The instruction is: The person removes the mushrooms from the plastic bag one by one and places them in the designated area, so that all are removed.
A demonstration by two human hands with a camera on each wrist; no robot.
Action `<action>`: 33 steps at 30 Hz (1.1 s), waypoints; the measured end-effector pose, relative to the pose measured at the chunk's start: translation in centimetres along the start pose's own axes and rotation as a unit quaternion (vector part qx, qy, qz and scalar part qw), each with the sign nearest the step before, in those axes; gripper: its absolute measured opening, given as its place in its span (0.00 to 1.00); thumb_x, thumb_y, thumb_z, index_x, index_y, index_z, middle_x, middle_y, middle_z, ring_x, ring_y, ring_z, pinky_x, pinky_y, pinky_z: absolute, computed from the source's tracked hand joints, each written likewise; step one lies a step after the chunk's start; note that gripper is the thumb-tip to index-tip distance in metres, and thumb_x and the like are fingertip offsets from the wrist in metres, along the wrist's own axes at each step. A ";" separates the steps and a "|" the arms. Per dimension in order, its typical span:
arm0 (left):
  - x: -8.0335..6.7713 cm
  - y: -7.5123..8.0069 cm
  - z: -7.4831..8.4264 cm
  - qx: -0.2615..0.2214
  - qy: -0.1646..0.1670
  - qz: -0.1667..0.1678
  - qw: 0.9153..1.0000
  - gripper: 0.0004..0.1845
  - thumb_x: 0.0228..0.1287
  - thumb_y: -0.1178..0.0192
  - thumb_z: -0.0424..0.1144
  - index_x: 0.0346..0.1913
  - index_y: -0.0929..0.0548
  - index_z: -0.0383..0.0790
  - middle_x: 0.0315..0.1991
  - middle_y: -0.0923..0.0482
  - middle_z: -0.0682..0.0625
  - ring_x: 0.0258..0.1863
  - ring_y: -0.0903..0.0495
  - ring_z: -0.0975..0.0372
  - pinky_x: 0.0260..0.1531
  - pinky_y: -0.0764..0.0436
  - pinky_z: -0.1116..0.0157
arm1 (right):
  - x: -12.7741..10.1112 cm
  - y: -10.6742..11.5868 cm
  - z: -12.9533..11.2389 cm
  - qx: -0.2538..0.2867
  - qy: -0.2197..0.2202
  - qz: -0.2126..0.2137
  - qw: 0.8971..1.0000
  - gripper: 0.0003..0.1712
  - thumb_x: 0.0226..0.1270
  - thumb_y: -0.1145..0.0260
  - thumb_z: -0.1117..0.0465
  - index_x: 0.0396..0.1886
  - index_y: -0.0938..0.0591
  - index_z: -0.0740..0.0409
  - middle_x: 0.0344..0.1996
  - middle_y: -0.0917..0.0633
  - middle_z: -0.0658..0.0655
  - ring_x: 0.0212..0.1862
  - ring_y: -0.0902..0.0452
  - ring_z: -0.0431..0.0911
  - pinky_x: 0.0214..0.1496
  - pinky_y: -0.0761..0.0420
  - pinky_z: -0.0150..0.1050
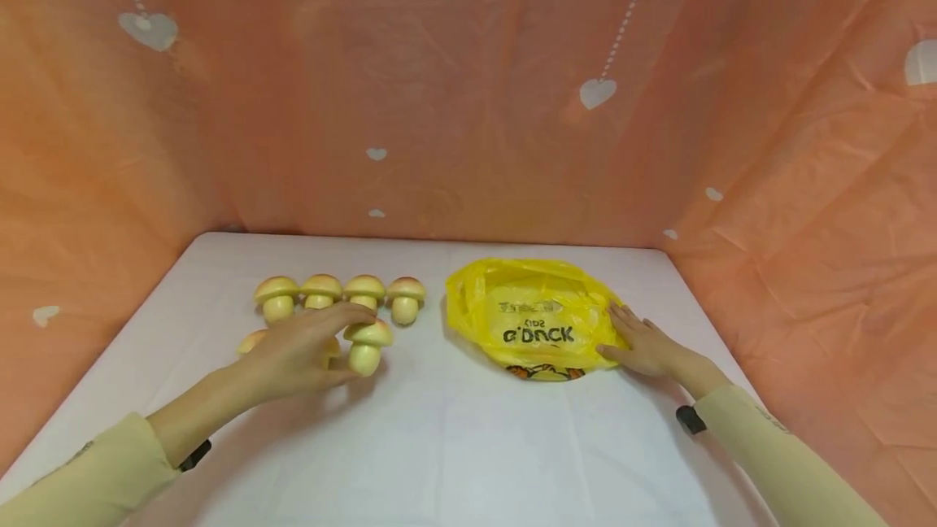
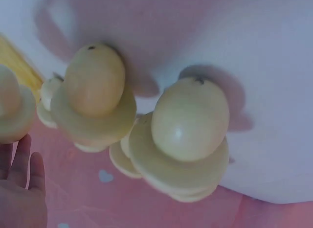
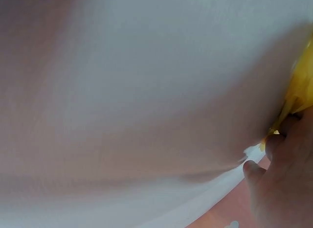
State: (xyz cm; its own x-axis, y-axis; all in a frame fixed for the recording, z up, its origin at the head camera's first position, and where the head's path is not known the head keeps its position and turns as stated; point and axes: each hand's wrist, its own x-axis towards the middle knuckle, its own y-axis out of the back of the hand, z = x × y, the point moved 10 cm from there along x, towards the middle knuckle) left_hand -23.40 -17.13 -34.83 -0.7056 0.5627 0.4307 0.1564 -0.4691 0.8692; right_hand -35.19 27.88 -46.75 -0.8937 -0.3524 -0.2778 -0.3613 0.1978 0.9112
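A toy mushroom [image 1: 368, 346] with a pale yellow stem and reddish-topped cap is pinched between the thumb and fingers of my left hand [image 1: 296, 354]. In the left wrist view, part of this held mushroom [image 2: 11, 108] shows at the left edge above the fingertips. My right hand [image 1: 647, 346] lies against the right side of a yellow plastic bag [image 1: 476, 307], thumb and fingers spread along its rim. The bag lies with its mouth gaping and dark print showing. Its yellow edge [image 3: 301, 86] meets the fingers in the right wrist view.
Several like mushrooms [image 1: 405, 299] stand in a row at the back left of the white table [image 1: 498, 454]. Nearer ones, such as one mushroom [image 1: 251, 341], are partly hidden behind my left hand. Orange curtains [image 1: 410, 104] with white hearts enclose the table's back and sides.
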 end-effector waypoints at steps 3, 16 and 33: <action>-0.3 -0.9 -0.5 0.006 0.011 -0.017 1.000 0.37 0.44 0.15 0.43 0.60 0.18 0.47 0.55 0.18 0.60 0.48 0.19 0.65 0.46 0.19 0.57 | 0.0 0.0 0.0 -0.005 0.003 0.001 1.000 0.57 0.76 0.44 0.31 0.83 0.51 0.69 0.82 0.55 0.70 0.82 0.62 0.69 0.79 0.60 0.70; -0.6 -2.6 -1.1 0.030 0.036 -0.056 0.997 0.38 0.44 0.15 0.45 0.61 0.19 0.45 0.57 0.17 0.55 0.54 0.18 0.60 0.58 0.23 0.46 | 0.0 -0.1 0.0 -0.006 0.009 0.001 1.000 0.57 0.76 0.45 0.31 0.83 0.52 0.68 0.83 0.56 0.69 0.82 0.63 0.68 0.79 0.59 0.69; -1.1 -3.7 -1.0 0.059 0.034 -0.070 0.995 0.39 0.44 0.15 0.47 0.62 0.19 0.41 0.60 0.18 0.50 0.58 0.18 0.56 0.60 0.24 0.44 | 0.0 -0.2 -0.3 -0.009 0.016 -0.003 1.000 0.57 0.78 0.45 0.34 0.82 0.55 0.72 0.82 0.59 0.71 0.82 0.65 0.68 0.79 0.60 0.71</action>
State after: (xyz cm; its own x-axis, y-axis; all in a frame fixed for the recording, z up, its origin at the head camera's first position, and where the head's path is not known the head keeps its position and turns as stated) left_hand -23.93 -16.73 -38.74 -0.7703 0.5680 0.2898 0.1306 -0.3044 0.9436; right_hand -35.01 27.57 -46.85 -0.8822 -0.3833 -0.2735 -0.3614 0.1788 0.9151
